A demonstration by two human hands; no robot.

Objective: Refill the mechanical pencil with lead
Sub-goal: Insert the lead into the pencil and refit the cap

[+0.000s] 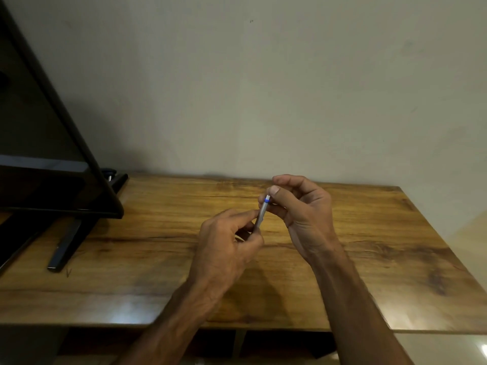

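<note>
A slim silver mechanical pencil [261,214] with a blue band and a white end is held upright and slightly tilted above the wooden table [158,248]. My left hand [226,248] grips its lower barrel between thumb and fingers; the tip is hidden inside that hand. My right hand [303,206] pinches the pencil's top end, the thumb resting on the white end next to the blue band. No loose lead or lead case shows in this view.
A dark flat screen [44,143] on a black stand [66,243] occupies the table's left side. A plain wall [263,88] rises directly behind the table. The table's front edge runs just below my forearms.
</note>
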